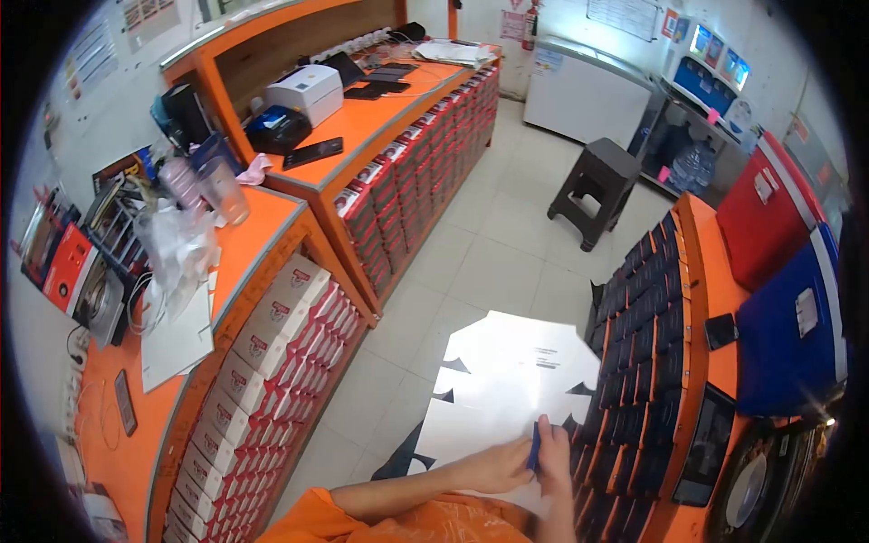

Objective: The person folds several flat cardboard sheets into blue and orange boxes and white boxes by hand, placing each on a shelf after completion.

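A large white die-cut sheet [493, 385] with notched edges and a little print lies in front of my body, low in the view. Over its near part, my left hand [509, 463] and my right hand [553, 455] come together. Between them is a small dark blue object [533, 447], upright and mostly covered by fingers. The fingers of both hands are closed around it. What it is cannot be made out. Below, an orange garment [444, 520] covers my body.
Stacked boxes fill the shelves under the left counter [249, 235], the back counter [335, 167] and the right counter [701, 240]. A dark stool [597, 185] stands on the tiled floor. Red [769, 208] and blue [792, 321] cool boxes sit at right.
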`<state>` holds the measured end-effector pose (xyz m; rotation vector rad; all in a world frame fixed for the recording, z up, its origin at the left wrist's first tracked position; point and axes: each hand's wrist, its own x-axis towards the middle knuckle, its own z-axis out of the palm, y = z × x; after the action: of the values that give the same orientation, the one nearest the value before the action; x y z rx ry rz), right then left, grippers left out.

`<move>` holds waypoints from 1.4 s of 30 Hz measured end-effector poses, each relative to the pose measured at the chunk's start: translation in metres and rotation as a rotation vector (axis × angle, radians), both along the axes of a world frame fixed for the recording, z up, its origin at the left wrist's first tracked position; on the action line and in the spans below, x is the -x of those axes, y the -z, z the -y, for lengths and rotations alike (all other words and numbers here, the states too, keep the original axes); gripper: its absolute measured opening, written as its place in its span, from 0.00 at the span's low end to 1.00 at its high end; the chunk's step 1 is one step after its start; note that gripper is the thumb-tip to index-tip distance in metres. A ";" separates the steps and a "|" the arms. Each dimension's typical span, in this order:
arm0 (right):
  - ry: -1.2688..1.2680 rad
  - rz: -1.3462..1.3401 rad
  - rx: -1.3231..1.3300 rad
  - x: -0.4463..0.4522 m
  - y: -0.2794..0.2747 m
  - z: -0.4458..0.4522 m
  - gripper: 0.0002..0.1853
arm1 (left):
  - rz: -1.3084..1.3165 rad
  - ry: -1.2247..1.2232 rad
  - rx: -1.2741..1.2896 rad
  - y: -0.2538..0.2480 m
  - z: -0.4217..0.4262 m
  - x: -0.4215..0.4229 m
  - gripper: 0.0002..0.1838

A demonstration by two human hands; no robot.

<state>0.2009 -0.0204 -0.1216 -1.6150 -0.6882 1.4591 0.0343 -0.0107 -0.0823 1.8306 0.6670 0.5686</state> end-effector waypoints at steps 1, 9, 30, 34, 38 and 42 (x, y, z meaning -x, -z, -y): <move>-0.014 0.106 0.044 -0.006 0.007 0.001 0.27 | 0.019 0.082 0.053 0.000 0.000 0.002 0.24; 0.118 0.711 -0.233 0.013 0.040 -0.014 0.28 | -0.250 -0.949 0.044 -0.014 -0.034 0.105 0.18; -0.407 0.982 -0.165 0.056 0.014 -0.056 0.33 | -0.749 -0.879 0.123 0.054 -0.051 0.029 0.46; -0.409 1.032 -0.341 0.055 0.025 -0.049 0.36 | 0.130 -1.157 0.675 0.058 -0.067 0.056 0.44; -0.413 1.042 -0.450 0.056 0.033 -0.051 0.40 | 0.406 -1.065 0.282 0.065 -0.070 0.049 0.37; -0.404 0.999 -0.532 0.050 0.035 -0.051 0.40 | -0.195 -0.752 -0.249 0.069 -0.061 0.034 0.26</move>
<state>0.1507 0.0310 -0.1568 -1.7494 -1.8627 0.5072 0.0000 0.0500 -0.1517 1.8456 1.4967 1.0003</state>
